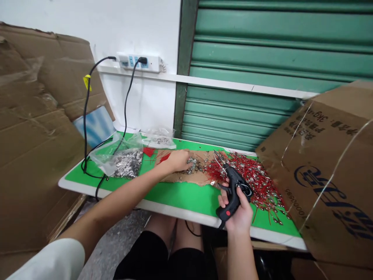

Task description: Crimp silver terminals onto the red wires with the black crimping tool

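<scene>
My right hand (239, 212) is wrapped around the grip of a black soldering gun (234, 190), a finger near its trigger. Its thin metal tip points up and left over a heap of red wires with small shiny metal pieces (253, 177). On a strip of cardboard (177, 177), my left hand (177, 160) has its fingers bent down at a small pile of silvery metal parts (192, 166). Whatever those fingertips pinch is hidden. Just behind the left wrist lie loose red wires (149, 151).
A clear bag of metal parts (128, 161) and a smaller bag (160, 140) lie on the green tabletop (175, 196). Black cords run from a power strip (140, 62) down to the left side. Large cardboard boxes flank the table at left (35, 136) and right (329, 175).
</scene>
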### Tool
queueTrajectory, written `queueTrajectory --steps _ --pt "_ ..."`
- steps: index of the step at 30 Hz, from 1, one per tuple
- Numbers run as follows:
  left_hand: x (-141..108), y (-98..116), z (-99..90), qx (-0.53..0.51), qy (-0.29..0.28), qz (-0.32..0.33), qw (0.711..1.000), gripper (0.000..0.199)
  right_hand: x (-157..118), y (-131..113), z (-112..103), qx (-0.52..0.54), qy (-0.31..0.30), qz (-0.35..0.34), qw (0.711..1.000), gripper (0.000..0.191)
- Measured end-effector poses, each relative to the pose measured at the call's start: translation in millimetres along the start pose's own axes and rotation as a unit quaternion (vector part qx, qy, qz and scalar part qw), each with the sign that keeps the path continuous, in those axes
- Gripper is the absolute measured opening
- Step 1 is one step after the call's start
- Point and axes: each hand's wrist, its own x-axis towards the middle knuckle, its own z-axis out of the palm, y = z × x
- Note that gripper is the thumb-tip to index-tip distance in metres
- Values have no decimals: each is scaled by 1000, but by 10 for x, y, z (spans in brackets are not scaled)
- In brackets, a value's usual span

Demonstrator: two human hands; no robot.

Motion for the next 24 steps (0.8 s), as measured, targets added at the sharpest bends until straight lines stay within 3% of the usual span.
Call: queueTrajectory --steps 4,12,17,24 --pt "-5 -37 -8 51 -35 12 998 18 11 4 17 -16 -7 0 1000 22" --pt "28 -86 68 15 -35 -4 999 18 26 12 19 -46 -27 -4 999 24" --pt "92 -83 33 47 -89 -14 995 20 25 4 38 -60 -24 3 998 26" --pt "88 -93 -82 66 -120 6 991 29 22 12 46 -57 -21 2 998 28"
